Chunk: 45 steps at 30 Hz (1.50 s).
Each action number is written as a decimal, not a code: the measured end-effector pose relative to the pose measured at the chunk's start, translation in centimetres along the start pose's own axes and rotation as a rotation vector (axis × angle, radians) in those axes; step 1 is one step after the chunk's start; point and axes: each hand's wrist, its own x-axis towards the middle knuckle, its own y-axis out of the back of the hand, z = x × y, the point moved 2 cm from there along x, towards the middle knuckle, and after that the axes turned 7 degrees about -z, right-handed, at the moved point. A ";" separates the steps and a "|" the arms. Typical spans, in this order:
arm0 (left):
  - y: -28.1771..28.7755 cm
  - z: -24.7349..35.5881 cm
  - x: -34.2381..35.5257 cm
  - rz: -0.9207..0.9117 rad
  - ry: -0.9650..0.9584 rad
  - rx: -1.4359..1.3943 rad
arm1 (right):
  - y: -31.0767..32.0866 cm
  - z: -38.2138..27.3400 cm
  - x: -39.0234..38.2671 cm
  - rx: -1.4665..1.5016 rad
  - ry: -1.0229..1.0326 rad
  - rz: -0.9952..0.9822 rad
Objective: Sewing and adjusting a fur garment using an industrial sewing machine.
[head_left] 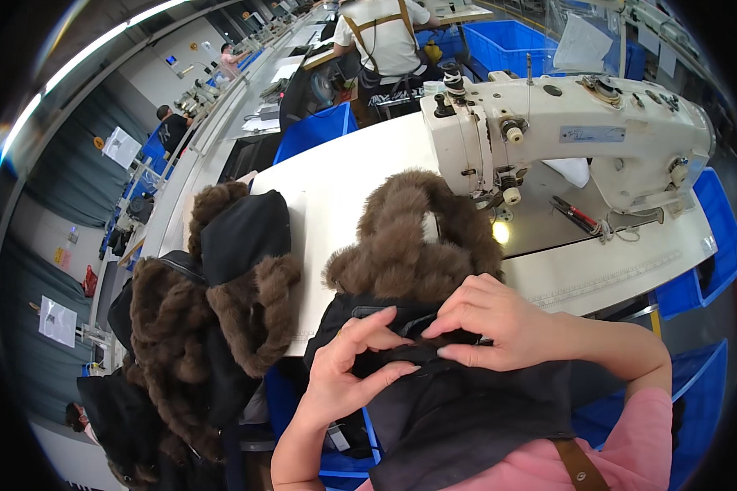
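My left hand (356, 360) and my right hand (491, 323) hold a black fabric piece (467, 409) at the near edge of the sewing table, fingers curled into its folded opening. Brown fur trim (401, 254) attached to it lies on the white tabletop (319, 172), beside the needle area of a white sewing machine (565, 139). The needle tip is hidden. Red-handled snips (580, 217) lie on the machine bed, right of the fur.
More black pieces with brown fur (164, 335) are heaped at the left. Blue bins stand below right (696, 385), at the right (712, 196) and behind the table (319, 123). Co-workers (377, 33) (172, 127) sit at other stations beyond.
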 end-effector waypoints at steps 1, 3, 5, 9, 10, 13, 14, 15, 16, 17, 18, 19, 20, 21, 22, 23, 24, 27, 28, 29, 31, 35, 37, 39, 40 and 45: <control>0.1 -0.2 -0.2 0.001 0.005 0.006 | -0.2 0.2 0.1 0.057 -0.015 0.020; 0.1 -0.4 -0.4 0.033 0.029 -0.158 | -0.1 -0.5 0.8 0.067 -0.023 0.025; 0.2 -0.4 -0.5 0.024 0.023 -0.176 | 0.0 -1.1 1.2 0.016 -0.037 0.000; 0.5 -0.4 -0.7 -0.006 -0.011 -0.126 | 0.8 -1.0 1.8 0.102 -0.039 -0.092; 0.6 -0.3 -0.7 -0.010 -0.030 -0.112 | 1.0 -1.0 2.0 0.132 -0.057 -0.140; 1.1 -1.5 -0.8 -0.030 -0.139 -0.068 | 0.6 -0.9 2.1 0.088 -0.040 -0.151; 0.8 -1.1 -0.7 0.033 -0.075 -0.083 | 0.3 -0.8 2.1 0.014 -0.006 -0.117; 0.8 -1.1 -0.6 0.029 -0.077 -0.085 | -0.3 -0.6 1.8 0.012 -0.010 -0.114; 0.9 -1.0 -0.5 0.033 -0.123 -0.014 | -0.9 -0.9 1.3 -0.242 0.166 -0.006; 0.9 -0.8 -0.5 0.036 -0.167 0.056 | -1.5 -1.4 0.9 -0.495 0.342 0.104; 0.9 -0.8 -0.5 0.038 -0.165 0.056 | -1.8 -1.7 0.6 -0.601 0.422 0.142; 0.8 -0.6 -0.5 0.043 -0.227 0.142 | -2.2 -1.6 0.3 -0.601 0.422 0.142; 0.7 -0.4 -0.6 0.048 -0.288 0.228 | -2.7 -1.1 -0.1 -0.602 0.442 0.156; 0.3 -0.7 -0.9 0.089 -0.303 0.267 | -3.0 -0.9 -0.4 -0.602 0.462 0.171; 0.1 -1.1 -1.2 0.105 -0.321 0.296 | -2.8 -0.6 -0.4 -0.541 0.415 0.124; 0.0 -1.6 -1.4 0.121 -0.340 0.324 | -2.7 -0.3 -0.3 -0.541 0.412 0.122; 0.0 -1.8 -1.6 0.121 -0.340 0.320 | -2.5 0.0 -0.2 -0.404 0.355 0.119; 0.2 -1.9 -1.9 0.145 -0.367 0.335 | -2.2 0.3 0.2 -0.228 0.267 0.113; 0.3 -2.1 -1.9 0.138 -0.376 0.336 | -2.0 0.1 0.6 -0.190 0.213 0.087; 0.3 -2.2 -1.9 0.132 -0.386 0.337 | -1.8 -0.1 1.0 -0.153 0.159 0.061; 0.4 -2.2 -1.8 0.132 -0.388 0.341 | -1.7 -0.4 1.9 -0.115 0.172 0.014; 0.4 -2.4 -2.1 0.154 -0.372 0.314 | -2.5 -0.1 3.0 0.076 0.186 -0.129; 0.4 -2.5 -2.1 0.160 -0.369 0.298 | -2.1 -0.3 3.7 0.112 0.151 -0.192; 0.2 -2.5 -2.0 0.167 -0.368 0.281 | -1.8 -0.5 4.3 0.145 0.115 -0.257; 0.2 -2.5 -1.9 0.158 -0.365 0.268 | -1.8 -0.5 4.5 0.118 0.080 -0.313; 0.1 -1.7 -1.6 0.150 -0.363 0.349 | -0.8 0.2 5.2 0.087 0.038 -0.442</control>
